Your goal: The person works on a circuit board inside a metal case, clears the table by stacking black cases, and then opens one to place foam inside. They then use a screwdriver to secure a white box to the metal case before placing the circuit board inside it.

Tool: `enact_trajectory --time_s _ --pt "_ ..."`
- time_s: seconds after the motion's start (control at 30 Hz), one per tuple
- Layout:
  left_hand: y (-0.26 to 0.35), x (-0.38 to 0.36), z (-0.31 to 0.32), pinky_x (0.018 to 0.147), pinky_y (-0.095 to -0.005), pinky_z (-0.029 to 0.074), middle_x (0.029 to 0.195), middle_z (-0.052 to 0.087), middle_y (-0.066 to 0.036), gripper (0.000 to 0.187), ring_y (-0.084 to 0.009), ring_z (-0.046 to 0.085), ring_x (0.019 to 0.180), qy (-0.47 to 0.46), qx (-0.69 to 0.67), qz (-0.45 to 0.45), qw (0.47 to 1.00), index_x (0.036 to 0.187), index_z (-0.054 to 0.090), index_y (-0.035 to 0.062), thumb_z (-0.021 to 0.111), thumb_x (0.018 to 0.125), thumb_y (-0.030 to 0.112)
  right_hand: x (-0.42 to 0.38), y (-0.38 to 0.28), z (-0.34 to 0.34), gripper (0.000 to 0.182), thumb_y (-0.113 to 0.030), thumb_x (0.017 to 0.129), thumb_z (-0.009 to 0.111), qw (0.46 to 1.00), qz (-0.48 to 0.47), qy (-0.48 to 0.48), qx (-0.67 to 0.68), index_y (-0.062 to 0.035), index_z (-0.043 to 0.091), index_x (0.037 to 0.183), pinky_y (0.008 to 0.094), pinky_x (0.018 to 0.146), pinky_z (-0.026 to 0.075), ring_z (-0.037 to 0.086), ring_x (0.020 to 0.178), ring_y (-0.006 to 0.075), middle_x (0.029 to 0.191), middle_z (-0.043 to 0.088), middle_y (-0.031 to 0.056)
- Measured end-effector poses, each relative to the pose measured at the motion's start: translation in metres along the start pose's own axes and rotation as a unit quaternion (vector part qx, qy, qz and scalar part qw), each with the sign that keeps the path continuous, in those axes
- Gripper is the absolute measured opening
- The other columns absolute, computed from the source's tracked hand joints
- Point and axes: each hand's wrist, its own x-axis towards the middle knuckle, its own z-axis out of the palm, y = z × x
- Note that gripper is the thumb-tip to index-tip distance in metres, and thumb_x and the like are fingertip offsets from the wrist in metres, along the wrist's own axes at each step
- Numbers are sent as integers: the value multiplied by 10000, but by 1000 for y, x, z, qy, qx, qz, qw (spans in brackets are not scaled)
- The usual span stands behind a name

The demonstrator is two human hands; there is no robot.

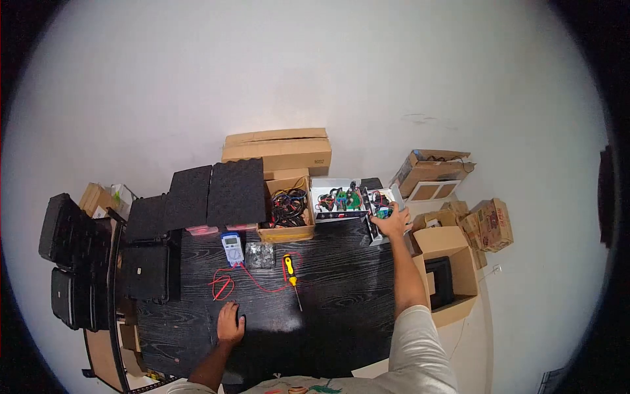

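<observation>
Near the far right edge of the black table, my right hand (392, 222) spans a small white box (396, 196) holding green circuit boards and wires. Its thumb is toward the left side and its fingers curl at the right; the palm hides part of the contents. My left hand (230, 324) rests on the tabletop at the front left, fingers loosely extended, holding nothing. Beyond it lie a blue-grey multimeter (231, 248) with red leads (223, 289), a clear plastic case (260, 255) and a yellow-and-black screwdriver (291, 270).
A white tray of electronics (321, 215) and a cardboard box of cables (287, 234) stand along the back. Black foam sheets (236, 194) and black hard cases (152, 272) are at the left. An open cardboard carton (464, 295) stands right of the table.
</observation>
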Motion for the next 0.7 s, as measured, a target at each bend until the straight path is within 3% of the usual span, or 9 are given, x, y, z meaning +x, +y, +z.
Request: enact_trajectory --time_s 0.03,0.13,0.17,0.27,0.3,0.33,0.4,0.57,0.7 --pt "1 0 0 1197 -533 340 1478 527 -228 509 -454 449 1401 2 1 -1 1000 1360 561 -24 641 900 178 1 1 -1 1190 -682 561 869 1000 -5 -23 -1 -207 444 1566 746 1190 92 223 1536 475 1646 227 329" --pt "0 -1 1 1190 -534 348 1473 530 -229 510 -454 455 1395 4 0 3 1000 1357 567 -21 649 899 187 -8 -3 -6 1194 -719 594 843 999 -43 27 -3 -166 437 1571 760 1185 81 220 1544 464 1650 235 323" --pt "-2 -1 2 1188 -534 351 1471 531 -230 510 -454 458 1393 6 0 6 1000 1356 569 -20 653 899 190 -16 -8 -6 1037 -639 727 812 996 -61 69 -3 -120 452 1549 760 1185 86 231 1542 460 1642 274 306" --pt "-2 -1 -1 1186 -533 359 1473 530 -233 505 -451 465 1389 9 -14 12 1000 1352 576 -16 661 906 206 -50 -16 6 815 -466 831 776 976 -165 129 59 -97 491 1500 745 1188 119 247 1531 471 1633 306 295" --pt "-3 0 -1 1182 -536 366 1462 535 -235 508 -448 470 1384 21 -12 28 999 1350 580 -16 666 913 230 -74 -22 3 662 -330 873 734 962 -228 138 59 -82 521 1449 734 1183 151 275 1511 481 1624 329 280" --pt "-5 0 0 1181 -535 367 1458 537 -236 510 -449 471 1383 21 -17 29 999 1351 580 -15 666 916 237 -95 -24 12 595 -296 859 734 938 -292 164 84 -83 555 1384 727 1181 160 310 1494 471 1615 355 255" --pt "-6 -2 0 1179 -533 369 1450 542 -236 513 -451 472 1381 21 -28 27 999 1354 580 -14 667 923 251 -150 -35 25 398 -230 872 707 920 -356 111 122 -82 618 1230 731 1193 145 340 1483 441 1598 400 208" --pt "-4 -5 -6 1183 -522 369 1460 543 -237 498 -456 465 1393 14 -16 43 999 1367 577 -13 645 961 267 -286 -57 72 295 -101 822 743 875 -463 -49 133 -65 689 1110 752 1158 241 432 1425 432 1492 498 200" --pt "-28 -12 3 1187 -519 369 1479 541 -219 477 -439 450 1428 10 -91 48 995 1380 574 -7 629 988 260 -366 -81 108 230 -98 800 750 806 -551 -108 189 -48 703 1020 681 1160 313 549 1305 394 1366 599 201"
